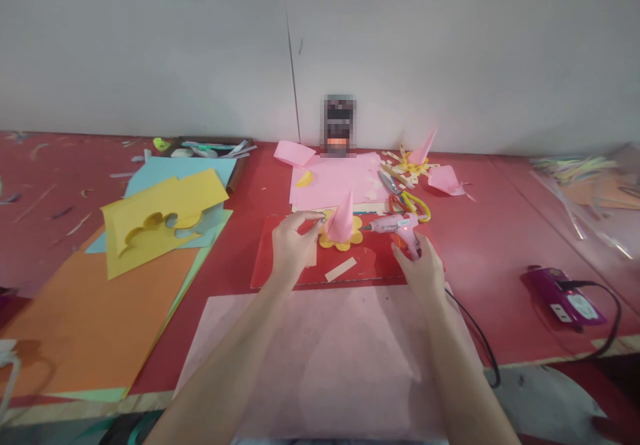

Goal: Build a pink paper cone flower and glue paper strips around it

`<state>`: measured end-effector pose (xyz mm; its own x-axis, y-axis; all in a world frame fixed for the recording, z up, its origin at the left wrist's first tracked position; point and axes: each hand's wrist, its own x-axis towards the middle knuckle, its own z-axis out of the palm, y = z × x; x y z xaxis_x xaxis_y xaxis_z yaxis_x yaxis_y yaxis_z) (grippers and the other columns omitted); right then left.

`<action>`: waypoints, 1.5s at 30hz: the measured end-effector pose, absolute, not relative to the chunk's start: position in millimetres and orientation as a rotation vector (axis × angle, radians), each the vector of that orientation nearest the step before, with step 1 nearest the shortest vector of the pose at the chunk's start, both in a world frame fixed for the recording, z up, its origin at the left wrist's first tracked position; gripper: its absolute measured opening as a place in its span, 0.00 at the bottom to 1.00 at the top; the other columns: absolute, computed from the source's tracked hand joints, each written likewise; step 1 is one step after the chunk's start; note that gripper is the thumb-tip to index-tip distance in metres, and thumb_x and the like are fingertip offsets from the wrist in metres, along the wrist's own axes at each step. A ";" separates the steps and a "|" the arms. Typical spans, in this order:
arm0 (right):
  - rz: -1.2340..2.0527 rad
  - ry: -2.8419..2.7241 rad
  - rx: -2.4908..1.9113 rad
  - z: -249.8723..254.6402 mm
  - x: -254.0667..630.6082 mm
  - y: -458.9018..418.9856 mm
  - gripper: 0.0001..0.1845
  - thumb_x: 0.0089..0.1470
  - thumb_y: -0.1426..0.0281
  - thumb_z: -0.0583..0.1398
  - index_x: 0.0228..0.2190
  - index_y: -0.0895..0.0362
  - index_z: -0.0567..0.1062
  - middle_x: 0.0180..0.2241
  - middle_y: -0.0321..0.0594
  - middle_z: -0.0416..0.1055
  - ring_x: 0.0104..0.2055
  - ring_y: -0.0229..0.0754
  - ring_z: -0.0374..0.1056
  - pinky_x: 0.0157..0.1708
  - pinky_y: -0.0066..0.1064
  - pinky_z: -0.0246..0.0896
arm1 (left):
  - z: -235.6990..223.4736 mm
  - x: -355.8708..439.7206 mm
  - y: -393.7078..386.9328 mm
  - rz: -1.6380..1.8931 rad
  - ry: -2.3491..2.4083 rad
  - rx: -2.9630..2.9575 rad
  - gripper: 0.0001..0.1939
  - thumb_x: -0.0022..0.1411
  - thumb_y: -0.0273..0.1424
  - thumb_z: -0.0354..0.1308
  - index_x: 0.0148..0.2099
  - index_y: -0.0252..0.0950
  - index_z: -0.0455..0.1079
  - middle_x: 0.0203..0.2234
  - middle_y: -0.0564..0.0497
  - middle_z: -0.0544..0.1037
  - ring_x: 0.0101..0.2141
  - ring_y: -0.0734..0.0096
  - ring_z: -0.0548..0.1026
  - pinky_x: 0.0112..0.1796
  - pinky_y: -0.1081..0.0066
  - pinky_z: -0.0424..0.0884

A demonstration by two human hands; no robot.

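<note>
A pink paper cone (341,220) stands point up on a yellow paper flower (343,246) over a red board (280,275). My left hand (295,242) pinches the flower's left edge between thumb and fingers. My right hand (423,265) is wrapped around the handle of a pink glue gun (397,224). The gun's dark nozzle points left and reaches the flower's right side; whether it touches cannot be told. On the board, a small beige paper strip (341,270) lies in front of the flower.
Yellow paper with cutouts (150,232) and orange sheets (100,312) lie left. Scissors (413,204), pink sheets (345,175) and another pink cone (424,150) are behind the board. A purple power box (565,296) with a black cord sits right.
</note>
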<state>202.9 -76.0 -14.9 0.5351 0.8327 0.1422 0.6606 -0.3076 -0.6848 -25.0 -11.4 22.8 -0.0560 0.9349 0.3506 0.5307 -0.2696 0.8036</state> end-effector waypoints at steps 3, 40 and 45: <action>0.312 -1.203 -2.069 -15.0 202.8 -75.9 0.31 0.43 0.53 0.56 0.47 0.55 0.66 0.39 0.43 0.69 0.38 0.45 0.65 0.39 0.34 0.58 | 23.5 -31.9 -6.8 1.339 1.609 1.849 0.08 0.54 0.28 0.55 0.38 0.40 0.71 0.35 0.53 0.77 0.38 0.70 0.74 0.44 0.68 0.69; 0.361 -1.212 -2.092 -17.9 198.4 -74.0 0.30 0.44 0.53 0.55 0.47 0.55 0.66 0.40 0.43 0.69 0.40 0.46 0.65 0.36 0.34 0.58 | 6.8 -28.6 123.2 0.887 2.153 1.825 0.18 0.50 0.33 0.59 0.45 0.36 0.71 0.44 0.41 0.72 0.45 0.55 0.69 0.42 0.63 0.65; 0.380 -1.231 -2.088 -19.0 198.9 -72.7 0.29 0.45 0.52 0.53 0.46 0.54 0.67 0.38 0.42 0.69 0.37 0.46 0.66 0.33 0.33 0.58 | -3.9 -33.5 145.6 0.915 2.211 1.719 0.12 0.53 0.29 0.56 0.40 0.35 0.74 0.37 0.41 0.77 0.39 0.55 0.73 0.37 0.63 0.66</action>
<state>198.9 -72.7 -19.0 0.5115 0.8550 0.0851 0.6585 -0.3265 -0.6780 -33.5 145.6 -3.9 -0.3065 0.9277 0.2132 0.8072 0.1347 0.5747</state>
